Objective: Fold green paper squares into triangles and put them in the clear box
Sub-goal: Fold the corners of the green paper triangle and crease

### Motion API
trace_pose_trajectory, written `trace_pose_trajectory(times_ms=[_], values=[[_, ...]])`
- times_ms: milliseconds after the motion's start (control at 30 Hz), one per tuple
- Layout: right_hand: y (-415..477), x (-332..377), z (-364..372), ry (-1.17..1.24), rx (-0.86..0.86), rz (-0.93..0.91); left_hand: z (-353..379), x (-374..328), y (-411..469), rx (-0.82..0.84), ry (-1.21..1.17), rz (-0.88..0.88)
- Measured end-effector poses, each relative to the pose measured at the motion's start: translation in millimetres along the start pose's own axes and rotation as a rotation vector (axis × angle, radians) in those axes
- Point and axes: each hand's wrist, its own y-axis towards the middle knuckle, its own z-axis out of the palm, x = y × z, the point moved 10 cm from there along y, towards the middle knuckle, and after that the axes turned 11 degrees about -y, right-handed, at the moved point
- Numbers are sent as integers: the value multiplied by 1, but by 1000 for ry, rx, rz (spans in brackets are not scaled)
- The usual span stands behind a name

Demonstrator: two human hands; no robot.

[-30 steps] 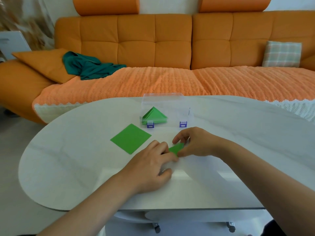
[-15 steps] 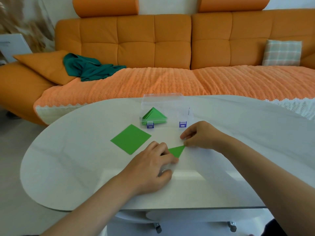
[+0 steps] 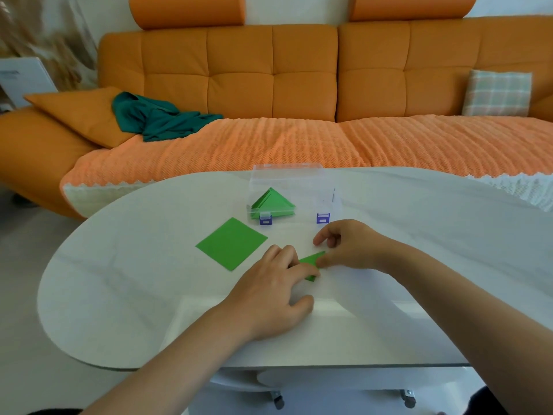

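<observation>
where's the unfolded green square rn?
In the head view the flat green square lies on the white table, left of centre: just left of the left hand and in front-left of the clear box.

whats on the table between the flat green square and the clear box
Nothing: in the head view the strip of white table between the flat green square and the clear box is bare.

The oval white table (image 3: 119,295) looks smooth and glossy; on it, the flat green paper square (image 3: 231,243) is matt beside the clear plastic box (image 3: 287,178).
</observation>
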Motion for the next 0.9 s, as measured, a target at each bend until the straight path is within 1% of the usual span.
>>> trace_pose_trajectory(times_ms=[300,467,600,667,900], values=[[1,2,0,22,-7,11,-3,6,-10,35,-121,-13],[2,2,-2,32,-11,21,-5,4,-10,26,-99,0],[6,-6,-11,57,-126,78,-7,4,-7,16,-98,1],[7,-7,-12,52,-156,89,-8,6,-6,16,-100,-8],[-1,-4,-8,104,-144,16,-13,11,6,-27,-58,-22]])
